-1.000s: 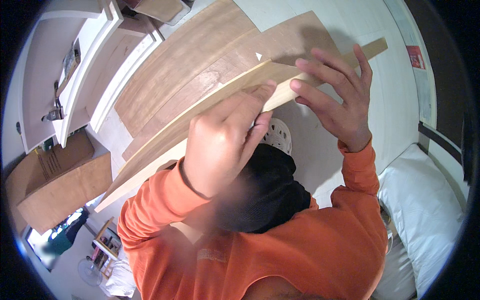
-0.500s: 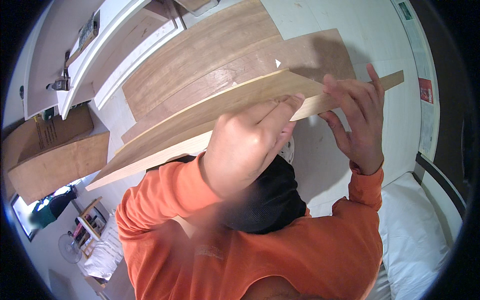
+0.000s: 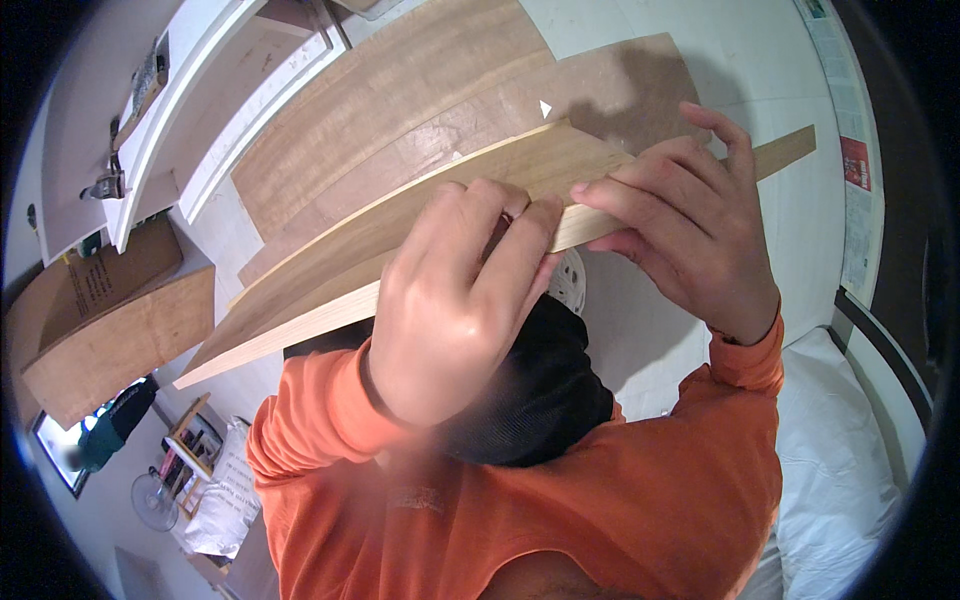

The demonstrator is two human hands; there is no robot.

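A long pale wooden strip [image 3: 300,325] runs diagonally across my lap, against a thin plywood panel [image 3: 350,240] whose far edge rises behind it. My left hand [image 3: 455,300] grips the strip near the middle, fingers curled over it, hiding part of both pieces. Just to its right, my right hand [image 3: 700,230] pinches the same strip, index fingertip on the face and thumb beneath, with the little finger raised. The strip's narrow end [image 3: 785,150] sticks out beyond that hand. My dark-clothed leg [image 3: 525,390] and a white perforated clog [image 3: 568,280] show underneath.
Plywood sheets [image 3: 390,100] lie on the pale floor ahead. A white shelving unit [image 3: 150,200] holding dark tools stands at left, beside a cardboard box [image 3: 95,270] and another board [image 3: 120,340]. A bed with a white pillow [image 3: 830,450] is at right, a fan [image 3: 152,500] at lower left.
My right hand's fingers, earlier spread and loose, have closed onto the strip. My left hand's fingers are more bent, and the hand sits slightly left of where it was half a second ago.
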